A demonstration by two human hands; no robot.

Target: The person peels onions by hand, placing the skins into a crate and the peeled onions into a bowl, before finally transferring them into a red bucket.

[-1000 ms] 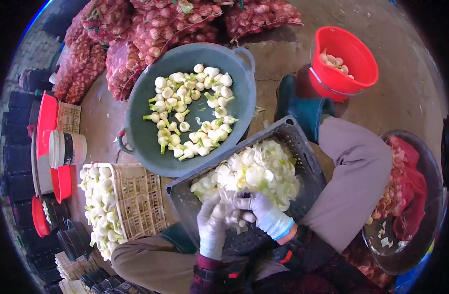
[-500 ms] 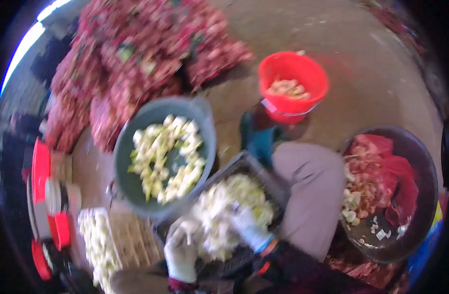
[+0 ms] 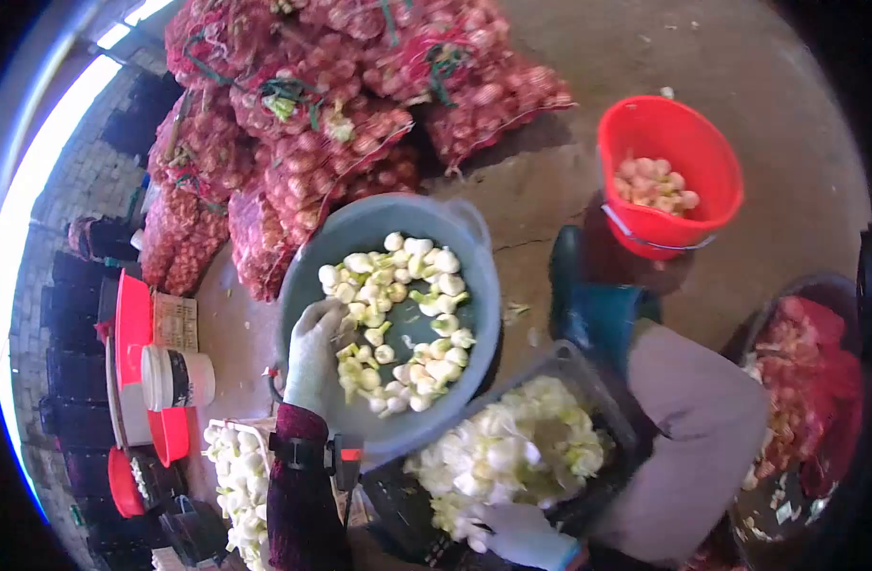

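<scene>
A: Layout, largest first?

B: Red net sacks (image 3: 303, 124), piled beyond the basin (image 3: 484, 314). Then the basin itself. Dark crate (image 3: 603, 400) at the basin's near right side, heaped with pale peelings (image 3: 498, 457). Gloved left hand (image 3: 317, 343) over the basin's left side; gloved right hand (image 3: 526, 535) nearer the wearer than the basin, by the heap's near edge. Smallest: pale bulbs (image 3: 445, 261), in a rough ring on the basin's floor.

A: Grip?

B: Left: fingers bent toward the bulbs; cannot tell if they pinch one. Right: fingers at the peelings, hold unclear.

A: Handling well?

B: My judgement: left wrist low over the basin, any bulb set down softly to spare bruising; right hand light among loose skins.

A: Changes?

B: Half a second ago the left hand was at the crate; now over the basin. Right hand: over the heap then, at its near edge now.
</scene>
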